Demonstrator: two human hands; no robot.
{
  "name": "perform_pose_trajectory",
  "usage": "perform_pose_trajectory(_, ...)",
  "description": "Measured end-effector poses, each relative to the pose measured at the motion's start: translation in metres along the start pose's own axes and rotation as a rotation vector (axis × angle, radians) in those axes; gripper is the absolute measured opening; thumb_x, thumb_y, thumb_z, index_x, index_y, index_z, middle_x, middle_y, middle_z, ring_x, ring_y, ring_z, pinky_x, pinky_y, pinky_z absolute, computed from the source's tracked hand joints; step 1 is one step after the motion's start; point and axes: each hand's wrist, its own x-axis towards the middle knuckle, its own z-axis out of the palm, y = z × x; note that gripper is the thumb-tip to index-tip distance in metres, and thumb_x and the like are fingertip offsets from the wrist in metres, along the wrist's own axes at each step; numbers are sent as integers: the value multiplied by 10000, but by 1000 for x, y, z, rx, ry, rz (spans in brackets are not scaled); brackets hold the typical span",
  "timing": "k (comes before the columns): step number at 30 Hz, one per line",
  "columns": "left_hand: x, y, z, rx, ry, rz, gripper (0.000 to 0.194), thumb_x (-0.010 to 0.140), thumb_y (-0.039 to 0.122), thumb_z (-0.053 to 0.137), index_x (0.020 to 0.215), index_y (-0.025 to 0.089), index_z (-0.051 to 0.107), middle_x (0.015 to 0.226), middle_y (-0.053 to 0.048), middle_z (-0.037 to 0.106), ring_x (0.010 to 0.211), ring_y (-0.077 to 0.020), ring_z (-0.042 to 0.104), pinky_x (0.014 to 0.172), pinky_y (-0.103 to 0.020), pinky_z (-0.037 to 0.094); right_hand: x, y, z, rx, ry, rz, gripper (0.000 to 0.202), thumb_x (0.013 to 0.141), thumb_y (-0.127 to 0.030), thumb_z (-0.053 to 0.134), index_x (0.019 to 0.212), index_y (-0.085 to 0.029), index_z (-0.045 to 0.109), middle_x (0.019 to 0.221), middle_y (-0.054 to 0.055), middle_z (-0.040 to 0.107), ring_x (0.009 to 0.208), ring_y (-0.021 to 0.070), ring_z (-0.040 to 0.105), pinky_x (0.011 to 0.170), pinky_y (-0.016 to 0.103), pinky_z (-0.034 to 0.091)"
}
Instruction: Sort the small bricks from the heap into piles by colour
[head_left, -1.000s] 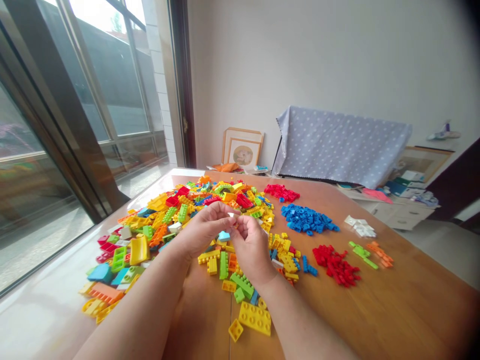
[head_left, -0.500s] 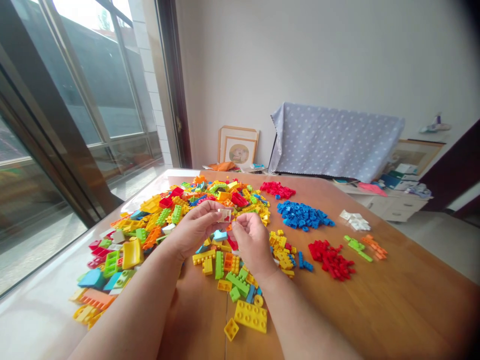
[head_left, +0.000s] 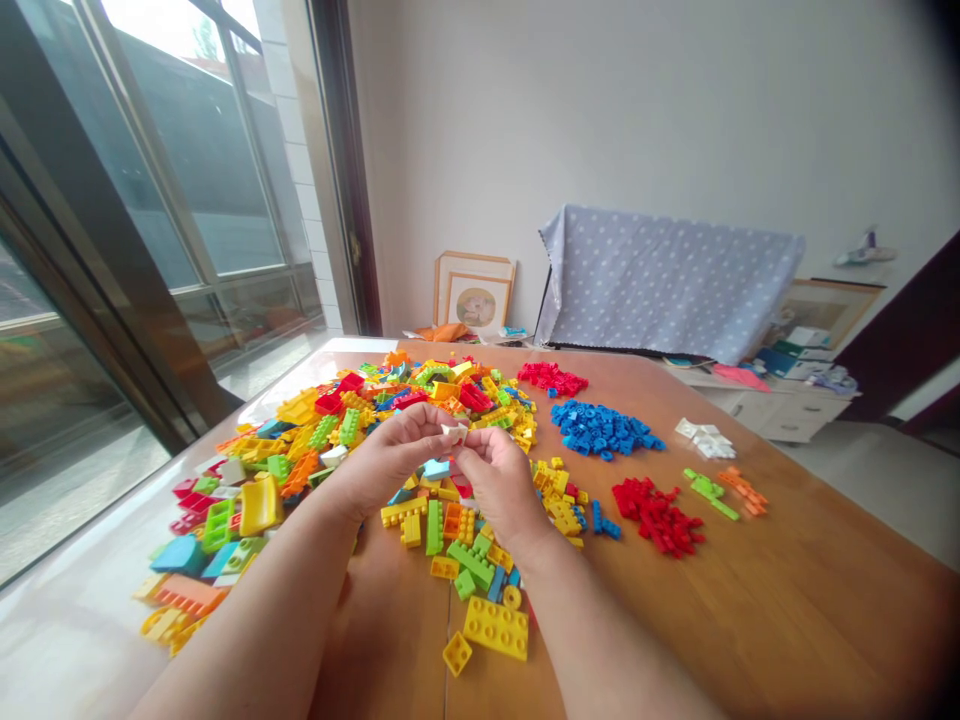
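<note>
Both hands are up over the wood counter (head_left: 787, 620), just above the big mixed pile of bricks (head_left: 352, 440). The left hand (head_left: 386, 462) & right hand (head_left: 501, 482) meet at a small white brick (head_left: 454, 434). The fingers of both hands are pinched on it, left from one side, right from the other. The white brick is in the air, not on the counter.

Under the hands lie a light blue brick (head_left: 436, 468), a green long brick (head_left: 468, 560) & a big yellow flat brick (head_left: 496, 628), w/ a small yellow square brick (head_left: 457, 653) just beside it.

To the right are sorted piles, well apart from the hands: a blue pile (head_left: 604, 430), a red pile (head_left: 658, 514), a 2nd red pile (head_left: 553, 379) farther back, a white pile (head_left: 705, 438), some green bits (head_left: 709, 490) & orange bits (head_left: 742, 490) side by side.
</note>
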Motion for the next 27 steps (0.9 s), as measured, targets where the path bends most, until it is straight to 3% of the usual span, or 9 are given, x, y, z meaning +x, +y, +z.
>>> perform_pose_trajectory(8,0,-4,-6,107,-88,18,238,867,344,768,1039,219,662,1004,-51,690,924,-180,645,822,-305,508,0,-4,-5,-23,-42,168,402,771,-521,795,966,-196,662,808,41,741,688,201,699,527,270,503)
perform_pose_trajectory(21,-4,3,-10,131,-164,-35,246,892,350,750,1033,191,626,936,-42,699,868,-167,660,773,-286,511,7,-1,-18,-24,-232,129,412,759,-482,842,967,-217,606,826,8,744,710,176,734,601,267,560)
perform_pose_trajectory(27,-2,-1,-6,124,-164,-52,258,878,366,760,1014,198,618,858,-14,676,802,-155,655,741,-287,518,6,-1,-13,-50,-204,109,361,768,-415,825,920,-224,560,750,-29,715,625,150,710,572,251,560)
